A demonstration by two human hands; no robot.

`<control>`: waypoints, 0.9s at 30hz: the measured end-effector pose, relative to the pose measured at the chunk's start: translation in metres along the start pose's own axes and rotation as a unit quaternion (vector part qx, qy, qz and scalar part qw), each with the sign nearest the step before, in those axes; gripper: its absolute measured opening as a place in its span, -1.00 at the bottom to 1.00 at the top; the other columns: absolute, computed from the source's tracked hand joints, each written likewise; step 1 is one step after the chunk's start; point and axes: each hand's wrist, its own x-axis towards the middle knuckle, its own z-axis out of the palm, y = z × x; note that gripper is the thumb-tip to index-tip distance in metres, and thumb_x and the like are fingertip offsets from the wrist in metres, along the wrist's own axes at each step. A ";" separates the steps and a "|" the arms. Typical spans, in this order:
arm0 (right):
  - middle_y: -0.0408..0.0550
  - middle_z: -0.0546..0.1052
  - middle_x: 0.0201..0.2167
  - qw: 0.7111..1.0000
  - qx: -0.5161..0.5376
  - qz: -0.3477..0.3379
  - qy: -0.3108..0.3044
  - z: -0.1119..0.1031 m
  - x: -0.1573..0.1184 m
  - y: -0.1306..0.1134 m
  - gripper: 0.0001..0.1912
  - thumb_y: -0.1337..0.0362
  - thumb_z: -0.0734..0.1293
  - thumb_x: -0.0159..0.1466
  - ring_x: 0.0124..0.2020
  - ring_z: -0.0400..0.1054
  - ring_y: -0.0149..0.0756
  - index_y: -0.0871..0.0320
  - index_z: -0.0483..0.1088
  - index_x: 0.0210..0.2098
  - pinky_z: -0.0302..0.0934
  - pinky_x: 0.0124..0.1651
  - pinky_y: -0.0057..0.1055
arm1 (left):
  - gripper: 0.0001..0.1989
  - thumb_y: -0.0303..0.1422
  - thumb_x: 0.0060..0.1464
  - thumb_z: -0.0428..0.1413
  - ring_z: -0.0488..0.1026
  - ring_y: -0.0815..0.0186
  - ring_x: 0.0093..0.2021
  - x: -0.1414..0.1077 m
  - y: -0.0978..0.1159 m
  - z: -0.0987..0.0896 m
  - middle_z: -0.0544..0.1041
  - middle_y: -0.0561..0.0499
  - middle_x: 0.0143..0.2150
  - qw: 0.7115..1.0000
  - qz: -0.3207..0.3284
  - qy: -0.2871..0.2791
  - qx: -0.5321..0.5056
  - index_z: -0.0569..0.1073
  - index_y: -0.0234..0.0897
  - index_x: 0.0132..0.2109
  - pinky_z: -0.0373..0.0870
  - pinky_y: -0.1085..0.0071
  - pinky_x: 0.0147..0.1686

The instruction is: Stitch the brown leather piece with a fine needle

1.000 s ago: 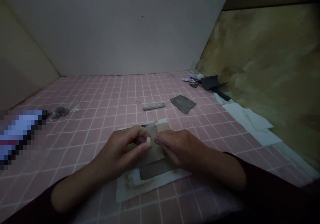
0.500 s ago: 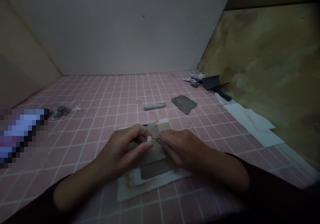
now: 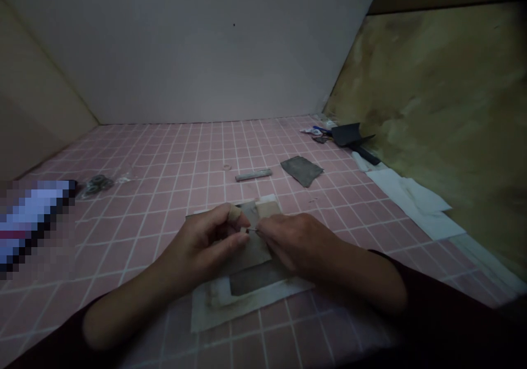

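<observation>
Two hands: the left hand (image 3: 208,237) and the right hand (image 3: 302,242) meet low in the middle of the view, fingertips near each other.
Left grip: thumb and fingers appear to pinch a small pale piece (image 3: 244,229), mostly hidden by the fingertips; a pale band (image 3: 234,213) wraps one finger.
Right grip: fingers drawn together on a thin rod (image 3: 252,230), only its tip end showing.
Piece and rod: the piece sits in the gap between the hands, nearer the left; the rod's long axis runs roughly side to side, from the right fingertips toward the piece — whether the two touch is too small to tell.
Sheets below: a brownish sheet (image 3: 258,252) under the hands, a dark grey sheet (image 3: 257,279) nearer the wearer, and stained white paper (image 3: 201,317) beneath.
Beyond the fingers: a grey bar (image 3: 253,175) lying crosswise, a pale ring (image 3: 227,167) to its left, a grey patch (image 3: 302,171) to its right — all flat on the pink checked tabletop (image 3: 164,152).
Left side: a clear bag (image 3: 97,185) with dark contents, beside a pixelated screen (image 3: 37,221).
Right side: white papers (image 3: 415,207) along the board (image 3: 436,105), a black scoop (image 3: 349,134) farther back.
</observation>
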 end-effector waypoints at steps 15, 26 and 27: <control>-0.11 0.38 -0.44 0.999 -0.049 0.002 0.017 -0.001 -0.001 -0.003 -0.86 0.44 0.17 0.20 -0.51 0.19 -0.39 0.18 0.31 -0.28 -0.08 -0.50 -0.42 | -0.80 -0.22 0.24 -0.03 0.23 0.44 -0.50 0.000 0.002 -0.003 0.35 0.10 -0.46 0.999 -0.015 -0.023 0.040 0.34 -0.26 -0.15 0.16 0.53 -0.54; -0.27 0.19 -0.63 0.964 0.243 0.018 -0.104 -0.020 0.006 -0.001 -0.69 0.35 0.15 0.35 -0.57 0.11 -0.54 0.18 0.15 -0.55 -0.03 -0.46 -0.54 | -0.82 -0.32 0.20 0.04 0.41 0.34 -0.27 -0.003 -0.002 -0.005 0.46 0.01 -0.26 0.975 0.089 0.010 0.203 0.34 -0.25 -0.06 0.32 0.43 -0.27; -0.26 0.20 -0.62 0.965 0.244 0.017 -0.097 -0.021 0.006 -0.001 -0.69 0.35 0.15 0.35 -0.56 0.11 -0.53 0.19 0.16 -0.55 -0.02 -0.46 -0.54 | -0.82 -0.32 0.20 0.04 0.41 0.34 -0.28 -0.003 0.000 -0.005 0.47 0.01 -0.27 0.977 0.086 0.010 0.194 0.35 -0.25 -0.07 0.33 0.43 -0.28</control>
